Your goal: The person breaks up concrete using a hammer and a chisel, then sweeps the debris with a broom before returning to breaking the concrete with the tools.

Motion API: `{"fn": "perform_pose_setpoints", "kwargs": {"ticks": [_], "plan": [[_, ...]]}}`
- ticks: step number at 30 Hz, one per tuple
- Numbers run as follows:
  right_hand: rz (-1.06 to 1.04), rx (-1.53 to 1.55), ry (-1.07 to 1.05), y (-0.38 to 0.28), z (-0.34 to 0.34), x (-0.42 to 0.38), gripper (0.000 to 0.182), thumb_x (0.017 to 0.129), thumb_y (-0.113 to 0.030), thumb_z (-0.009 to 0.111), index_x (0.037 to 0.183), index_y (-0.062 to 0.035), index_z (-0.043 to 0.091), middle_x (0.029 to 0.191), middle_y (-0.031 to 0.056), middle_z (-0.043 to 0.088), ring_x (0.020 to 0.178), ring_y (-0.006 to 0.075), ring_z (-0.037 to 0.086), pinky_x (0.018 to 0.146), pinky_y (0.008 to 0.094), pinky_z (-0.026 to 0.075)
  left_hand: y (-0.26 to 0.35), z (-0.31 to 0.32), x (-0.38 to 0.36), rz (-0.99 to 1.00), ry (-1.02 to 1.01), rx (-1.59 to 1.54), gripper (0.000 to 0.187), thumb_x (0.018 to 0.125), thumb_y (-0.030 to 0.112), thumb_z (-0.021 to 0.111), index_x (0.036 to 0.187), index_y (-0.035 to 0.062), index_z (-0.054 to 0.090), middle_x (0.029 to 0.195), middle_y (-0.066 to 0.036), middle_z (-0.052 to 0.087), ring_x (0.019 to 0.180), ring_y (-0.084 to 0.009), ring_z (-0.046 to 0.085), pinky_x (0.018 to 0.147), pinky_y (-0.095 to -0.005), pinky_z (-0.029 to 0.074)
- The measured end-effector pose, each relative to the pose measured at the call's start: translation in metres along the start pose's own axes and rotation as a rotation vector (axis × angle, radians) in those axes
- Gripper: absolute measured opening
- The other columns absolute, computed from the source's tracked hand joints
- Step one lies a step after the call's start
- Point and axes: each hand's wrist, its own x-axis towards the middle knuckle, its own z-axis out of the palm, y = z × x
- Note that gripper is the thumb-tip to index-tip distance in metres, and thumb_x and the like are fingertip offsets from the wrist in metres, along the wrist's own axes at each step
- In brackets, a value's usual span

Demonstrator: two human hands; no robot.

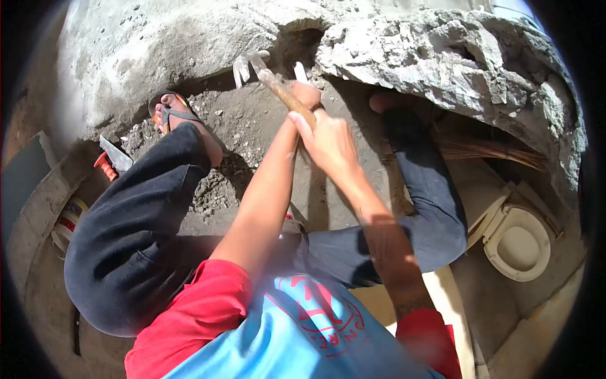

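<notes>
Both hands are clenching the hammer [268, 76] handle: the left hand [307, 95] sitting higher, nearer the claw head, the right hand [328, 140] just below. Its long axis is running up-left toward the broken concrete edge [404, 57], head just beside it.

red circular print on the blue shirt [322, 316], its letters too distorted to read
</notes>
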Motion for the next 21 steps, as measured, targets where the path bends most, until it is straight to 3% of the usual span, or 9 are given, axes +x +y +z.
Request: {"fn": "perform_pose_setpoints", "kwargs": {"ticks": [3,4,5,6,7,9,13,16,21], "plan": [[0.046,0.113,-0.02,-0.002,-0.002,-0.027,0.061,0.089,-0.055,0.061,0.082,0.006,0.063,0.074,0.03,0.065,0.078,0.047,0.066,0.07,0.051,0.052,0.0,-0.034,0.004,0.088,-0.166,0.046,0.027,0.086,0.019,0.05,0.075,0.0009,0.066,0.069,-0.016,0.065,0.061,-0.0273,0.063,0.058,-0.042,0.048],[0.089,0.165,-0.054,-0.003,-0.006,-0.034,0.061,0.089,-0.055,0.061,0.083,0.0061,0.064,0.073,0.0298,0.064,0.077,0.0465,0.066,0.069,0.051,0.051,0.016,-0.045,0.002,-0.068,-0.114,0.008,0.027,0.087,0.021,0.049,0.076,0.0009,0.065,0.068,-0.015,0.063,0.061,-0.0263,0.062,0.058,-0.0418,0.047],[0.081,0.13,-0.027,0.003,-0.002,-0.041,0.062,0.088,-0.055,0.062,0.082,0.0061,0.064,0.071,0.0294,0.064,0.076,0.0464,0.066,0.07,0.0511,0.051,0.03,-0.065,-0.01,0.088,-0.016,0.062,0.025,0.087,0.022,0.05,0.077,0.0014,0.061,0.065,-0.011,0.059,0.061,-0.0251,0.06,0.059,-0.0424,0.047],[0.079,0.134,-0.025,0.011,0.002,-0.047,0.062,0.088,-0.055,0.062,0.082,0.0061,0.064,0.071,0.0294,0.064,0.076,0.0464,0.066,0.07,0.0511,0.051,0.004,-0.048,0.006,0.26,0.213,-0.015,0.027,0.086,0.025,0.053,0.074,0.0014,0.06,0.065,-0.013,0.06,0.063,-0.0269,0.06,0.061,-0.0444,0.047],[0.091,0.12,0.0,0.019,0.006,-0.053,0.062,0.089,-0.055,0.061,0.081,0.0063,0.063,0.071,0.0295,0.064,0.077,0.0466,0.066,0.07,0.0513,0.051,0.015,-0.058,-0.004,0.179,0.119,-0.151,0.027,0.085,0.026,0.055,0.079,0.001,0.061,0.07,-0.016,0.063,0.069,-0.0299,0.063,0.064,-0.0457,0.048],[0.104,0.107,0.028,0.028,0.012,-0.055,0.062,0.089,-0.054,0.06,0.08,0.0064,0.063,0.071,0.0297,0.064,0.077,0.0468,0.066,0.071,0.0515,0.051,0.015,-0.062,0.008,0.04,0.012,0.041,0.033,0.084,0.029,0.059,0.099,0.0002,0.061,0.088,-0.025,0.068,0.087,-0.0412,0.067,0.075,-0.0493,0.051],[0.126,0.174,0.099,0.035,0.02,-0.042,0.064,0.093,-0.056,0.053,0.08,0.0052,0.063,0.073,0.0299,0.064,0.079,0.0477,0.065,0.072,0.0525,0.05,0.006,-0.054,0.012,0.047,0.021,0.094,0.044,0.089,0.032,0.055,0.113,-0.0048,0.05,0.095,-0.033,0.065,0.094,-0.0513,0.063,0.083,-0.0552,0.049],[0.106,0.222,0.15,0.028,0.022,-0.024,0.066,0.095,-0.058,0.049,0.078,0.0038,0.062,0.073,0.0295,0.063,0.078,0.0483,0.064,0.072,0.053,0.049,0.0,-0.052,0.015,0.141,0.044,0.295,0.04,0.093,0.029,0.051,0.113,-0.005,0.05,0.098,-0.034,0.065,0.095,-0.0511,0.063,0.084,-0.0558,0.049],[0.017,0.253,0.211,0.019,0.026,0.005,0.068,0.093,-0.062,0.05,0.082,0.004,0.064,0.071,0.0316,0.062,0.074,0.0486,0.064,0.067,0.0523,0.05,0.003,-0.048,-0.005,0.176,0.144,0.149,0.043,0.093,0.039,0.052,0.092,-0.0032,0.063,0.086,-0.029,0.067,0.089,-0.0446,0.066,0.08,-0.0538,0.05]]}}
